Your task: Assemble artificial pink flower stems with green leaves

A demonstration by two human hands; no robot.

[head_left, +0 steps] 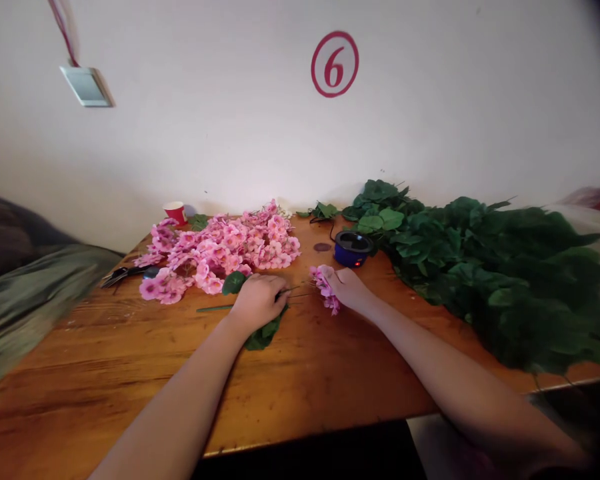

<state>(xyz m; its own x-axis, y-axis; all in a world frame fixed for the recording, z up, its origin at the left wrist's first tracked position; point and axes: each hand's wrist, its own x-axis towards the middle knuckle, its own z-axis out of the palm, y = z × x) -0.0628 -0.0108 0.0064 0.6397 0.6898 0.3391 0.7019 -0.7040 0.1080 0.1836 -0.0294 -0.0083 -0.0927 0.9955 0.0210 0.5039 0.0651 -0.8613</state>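
My left hand (260, 301) is closed round the stem of a green leaf spray (263, 335), whose leaves show on both sides of the fingers. A green stem end (214, 308) sticks out to the left of that hand. To its right, my right hand (347, 288) is closed on a small bunch of pink artificial flowers (325, 287). Thin stems reach across the gap between the two hands. Behind my left hand lies a big heap of pink artificial flowers (230, 243). The fingertips of both hands are partly hidden.
A blue pot (353, 249) with a black rim and a lit red switch stands behind my right hand. Green artificial leaves (480, 267) pile up along the right side of the wooden table (300, 393). At the left are scissors (125, 273) and a red paper cup (176, 213).
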